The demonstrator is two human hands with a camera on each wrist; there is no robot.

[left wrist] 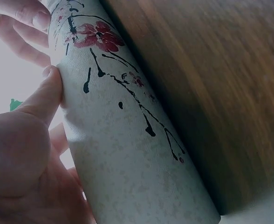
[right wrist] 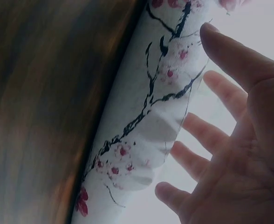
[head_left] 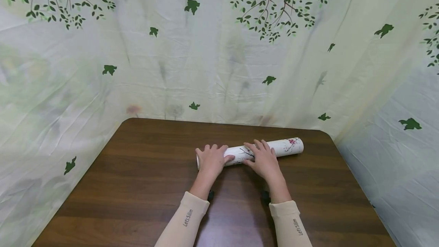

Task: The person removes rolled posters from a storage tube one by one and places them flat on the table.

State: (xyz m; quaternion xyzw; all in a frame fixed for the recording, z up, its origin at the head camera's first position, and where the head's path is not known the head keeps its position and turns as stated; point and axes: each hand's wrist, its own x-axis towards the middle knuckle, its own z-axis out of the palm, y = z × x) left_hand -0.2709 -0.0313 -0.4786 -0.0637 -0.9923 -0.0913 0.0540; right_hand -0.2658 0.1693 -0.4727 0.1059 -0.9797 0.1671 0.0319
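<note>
A white roll (head_left: pixel 287 147) printed with dark branches and red blossoms lies lengthwise across the far part of the table, tilted slightly up to the right. Over its left end rests my left hand (head_left: pixel 211 161), fingers spread across the top. The left wrist view shows that hand's straight thumb (left wrist: pixel 46 95) against the roll's side. My right hand (head_left: pixel 265 161) lies near the roll's middle with fingers spread over it. In the right wrist view its fingers (right wrist: pixel 225 95) stay extended and apart along the printed surface, not wrapped round it.
The brown wooden table (head_left: pixel 147 186) has rounded far corners just beyond the roll. A pale cloth curtain (head_left: pixel 212 64) with leaf and bird prints hangs behind the table and along both sides.
</note>
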